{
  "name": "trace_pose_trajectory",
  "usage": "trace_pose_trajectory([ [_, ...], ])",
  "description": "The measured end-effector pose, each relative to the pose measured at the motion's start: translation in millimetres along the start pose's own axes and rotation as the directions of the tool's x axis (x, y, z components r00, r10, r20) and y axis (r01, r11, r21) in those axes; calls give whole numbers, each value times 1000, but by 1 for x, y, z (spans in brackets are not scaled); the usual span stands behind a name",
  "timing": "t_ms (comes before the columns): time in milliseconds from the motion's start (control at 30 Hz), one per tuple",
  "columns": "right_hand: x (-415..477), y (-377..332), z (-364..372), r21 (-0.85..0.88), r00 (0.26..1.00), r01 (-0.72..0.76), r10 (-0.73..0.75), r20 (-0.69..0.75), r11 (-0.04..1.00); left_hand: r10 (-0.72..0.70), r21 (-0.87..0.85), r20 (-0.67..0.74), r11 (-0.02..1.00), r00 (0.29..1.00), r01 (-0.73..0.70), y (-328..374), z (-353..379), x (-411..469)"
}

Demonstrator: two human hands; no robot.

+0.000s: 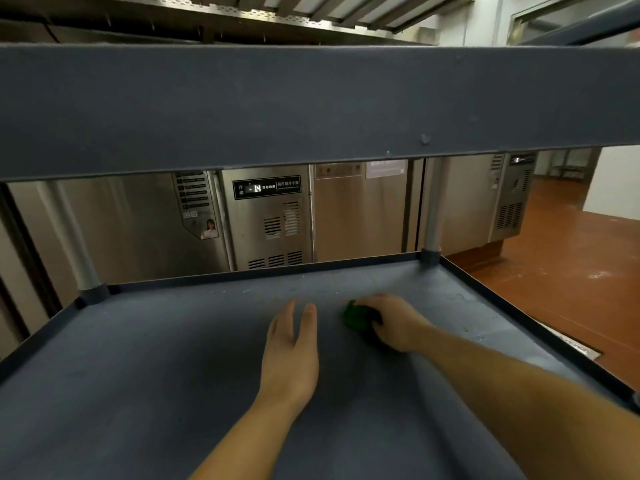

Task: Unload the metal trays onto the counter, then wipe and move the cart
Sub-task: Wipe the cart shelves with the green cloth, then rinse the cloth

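Head view looks onto the cart's lower shelf [145,358]. Right hand [391,322] curls over a green cloth [355,317], pressing it on the shelf near the far right corner. Left hand [291,351] hovers beside it, fingers straight, holding nothing. Steel fridges [270,220] stand behind.

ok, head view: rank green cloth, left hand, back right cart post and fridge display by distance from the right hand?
1. green cloth, gripped in the right hand itself.
2. left hand, beside it, on its left.
3. cart post, at the back right corner.
4. fridge display, farthest, in the background.
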State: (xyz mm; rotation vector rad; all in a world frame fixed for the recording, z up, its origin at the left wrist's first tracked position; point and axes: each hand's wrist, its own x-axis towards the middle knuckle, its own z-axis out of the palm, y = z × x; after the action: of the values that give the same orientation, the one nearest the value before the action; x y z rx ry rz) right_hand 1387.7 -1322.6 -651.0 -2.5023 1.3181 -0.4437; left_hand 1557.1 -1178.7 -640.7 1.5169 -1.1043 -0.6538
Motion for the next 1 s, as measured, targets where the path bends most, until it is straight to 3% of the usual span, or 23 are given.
trace_pose_trajectory([
  [67,-15,52,-25,-38,984,-173,170,-52,984,-3,10,35,1000,999,3,1,4,1],
  [167,-39,105,-52,-107,886,-448,425,-184,888,-32,34,68,999,997,30,1,10,2],
  [267,-51,112,-56,-200,819,-557,493,-293,806,-71,17,59,997,996,70,-4,18,4],
  [400,-38,98,-35,-219,840,-520,448,-306,826,-82,22,68,997,994,80,-6,23,0],
  [767,69,42,-5,138,816,-508,526,-241,850,-5,105,-21,994,1000,8,-13,-46,0],
  [900,116,-42,36,271,918,-310,361,-162,911,-35,119,-61,992,997,42,-19,-76,2],
  [1000,138,-121,75,252,991,-98,118,-67,963,-63,53,-92,996,994,68,-19,-91,4],
])
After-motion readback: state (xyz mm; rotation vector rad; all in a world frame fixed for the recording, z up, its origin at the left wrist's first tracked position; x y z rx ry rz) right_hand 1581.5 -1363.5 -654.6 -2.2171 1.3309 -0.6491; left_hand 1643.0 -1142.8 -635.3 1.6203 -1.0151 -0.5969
